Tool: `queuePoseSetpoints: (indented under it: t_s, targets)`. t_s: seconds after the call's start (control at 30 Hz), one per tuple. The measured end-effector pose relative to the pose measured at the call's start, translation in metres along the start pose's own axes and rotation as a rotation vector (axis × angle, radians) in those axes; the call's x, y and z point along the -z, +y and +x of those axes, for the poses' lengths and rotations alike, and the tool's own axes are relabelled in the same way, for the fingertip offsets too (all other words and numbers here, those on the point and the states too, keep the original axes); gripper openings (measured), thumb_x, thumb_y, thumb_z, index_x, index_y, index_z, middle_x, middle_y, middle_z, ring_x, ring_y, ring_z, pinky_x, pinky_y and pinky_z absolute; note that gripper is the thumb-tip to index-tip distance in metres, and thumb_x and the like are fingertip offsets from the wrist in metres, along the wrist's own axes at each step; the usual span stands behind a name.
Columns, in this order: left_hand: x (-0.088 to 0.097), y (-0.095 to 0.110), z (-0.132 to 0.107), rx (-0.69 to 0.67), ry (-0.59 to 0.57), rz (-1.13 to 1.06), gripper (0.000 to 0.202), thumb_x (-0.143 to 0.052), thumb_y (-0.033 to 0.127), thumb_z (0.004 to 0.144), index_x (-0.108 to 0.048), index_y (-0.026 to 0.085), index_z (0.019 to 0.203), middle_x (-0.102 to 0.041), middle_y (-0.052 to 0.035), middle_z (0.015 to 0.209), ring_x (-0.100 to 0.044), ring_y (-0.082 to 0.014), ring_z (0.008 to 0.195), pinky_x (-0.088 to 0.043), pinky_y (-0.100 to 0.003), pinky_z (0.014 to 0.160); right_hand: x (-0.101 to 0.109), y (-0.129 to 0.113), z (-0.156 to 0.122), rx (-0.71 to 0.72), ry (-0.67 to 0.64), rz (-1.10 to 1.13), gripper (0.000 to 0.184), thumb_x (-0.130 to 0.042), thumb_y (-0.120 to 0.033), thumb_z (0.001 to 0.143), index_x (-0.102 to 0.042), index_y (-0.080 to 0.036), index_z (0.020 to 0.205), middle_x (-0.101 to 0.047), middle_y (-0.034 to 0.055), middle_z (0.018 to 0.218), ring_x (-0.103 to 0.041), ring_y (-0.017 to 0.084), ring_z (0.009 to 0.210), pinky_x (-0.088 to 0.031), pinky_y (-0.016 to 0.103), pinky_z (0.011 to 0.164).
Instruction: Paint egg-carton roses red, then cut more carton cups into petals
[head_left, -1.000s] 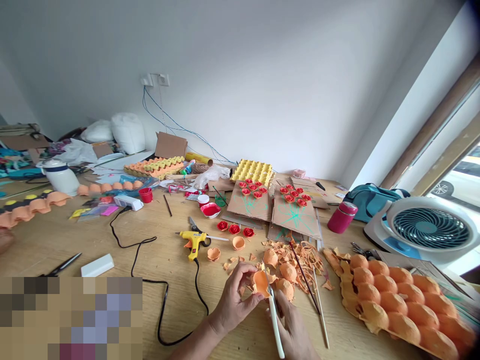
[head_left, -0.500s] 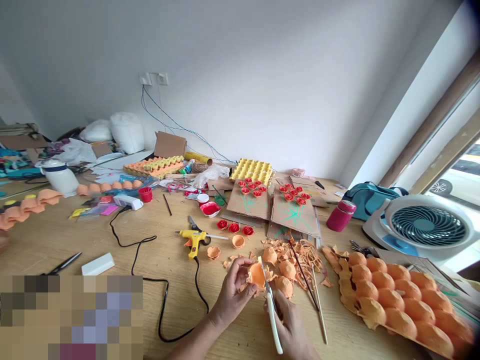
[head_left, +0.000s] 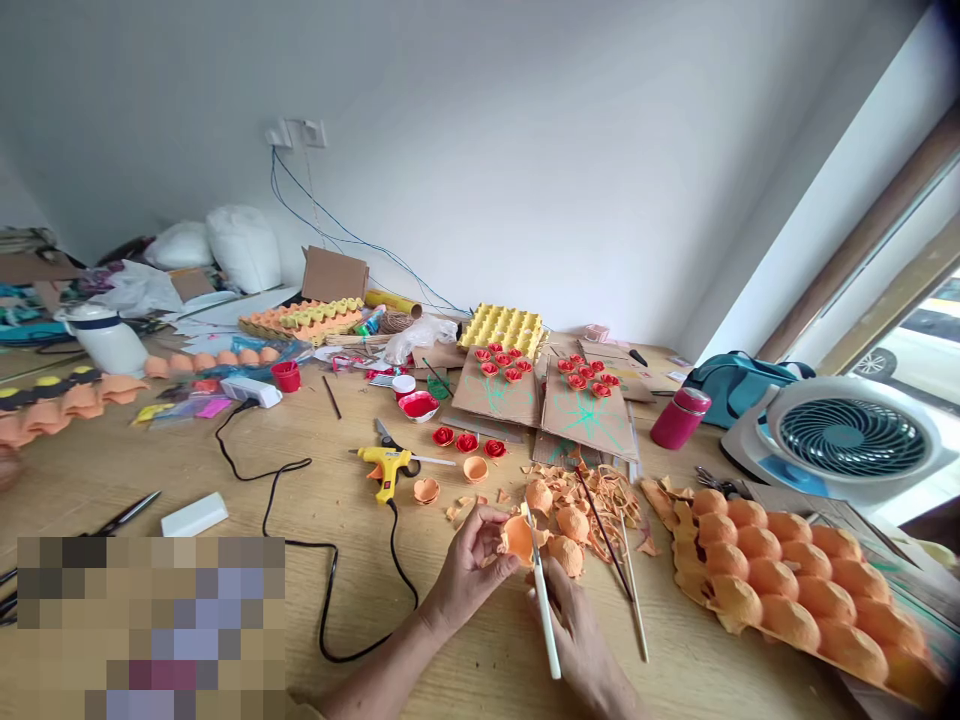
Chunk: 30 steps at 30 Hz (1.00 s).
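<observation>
Between thumb and fingers, my left hand (head_left: 474, 562) pinches an orange egg-carton cup (head_left: 517, 538) with an uneven rim. My right hand (head_left: 574, 625) grips white-handled scissors (head_left: 546, 610), whose blades stand upright at the cup's right edge. Just beyond my hands lie several loose egg-carton cups (head_left: 573, 524), domed side up, among curled orange trimmings (head_left: 600, 492). A trimmed cup (head_left: 475, 469) and a petal-edged cup (head_left: 427, 491) sit to the left. Behind them are red paper roses (head_left: 466, 442) in a row.
A yellow glue gun (head_left: 386, 470) with a black cord lies left of centre. On the right are a large orange egg tray (head_left: 795, 570), a pink flask (head_left: 681, 418) and a white fan (head_left: 847, 430). Cardboard sheets (head_left: 589, 425) with red flowers stand behind. A brush and stick (head_left: 636, 600) lie beside the trimmings.
The camera view has shifted slightly. The cup has turned a little in my left hand, and the scissors still meet its right edge.
</observation>
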<state>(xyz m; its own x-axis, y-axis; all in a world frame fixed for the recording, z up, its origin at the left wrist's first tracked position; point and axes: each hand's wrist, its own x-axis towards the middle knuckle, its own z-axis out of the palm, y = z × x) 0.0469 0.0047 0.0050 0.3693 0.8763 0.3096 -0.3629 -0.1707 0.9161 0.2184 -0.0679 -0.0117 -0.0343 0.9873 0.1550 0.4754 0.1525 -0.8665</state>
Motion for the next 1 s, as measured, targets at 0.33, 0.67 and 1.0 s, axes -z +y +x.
queuePoseSetpoints:
  t_s: [0.33, 0.67, 1.0]
  targets:
    - [-0.002, 0.001, 0.006, 0.030, 0.052, -0.085, 0.042, -0.083, 0.045, 0.076, -0.059, 0.021, 0.101, -0.064, -0.0037, 0.099, -0.062, -0.0182, 0.089, -0.050, -0.028, 0.079, -0.001, 0.003, 0.002, -0.030, 0.011, -0.017, 0.038, -0.041, -0.054, 0.099, -0.046, -0.022, 0.079, -0.050, -0.0014, 0.075, -0.043, 0.017, 0.071, -0.038, 0.028, 0.065]
    - [0.000, 0.001, 0.008, 0.051, 0.107, -0.097, 0.043, -0.084, 0.048, 0.074, -0.063, 0.021, 0.100, -0.064, -0.0029, 0.098, -0.061, -0.0196, 0.091, -0.049, -0.028, 0.080, -0.003, -0.001, 0.003, -0.042, 0.015, 0.006, 0.043, -0.040, -0.058, 0.098, -0.038, -0.023, 0.074, -0.039, -0.0039, 0.069, -0.034, 0.015, 0.066, -0.031, 0.028, 0.060]
    - [0.001, -0.001, 0.007, 0.068, 0.129, -0.113, 0.044, -0.082, 0.050, 0.076, -0.064, 0.021, 0.103, -0.063, -0.0005, 0.095, -0.059, -0.0172, 0.087, -0.047, -0.026, 0.079, -0.005, -0.005, 0.003, -0.050, 0.030, 0.046, 0.041, -0.042, -0.056, 0.097, -0.042, -0.022, 0.074, -0.041, -0.0033, 0.070, -0.038, 0.015, 0.066, -0.034, 0.027, 0.060]
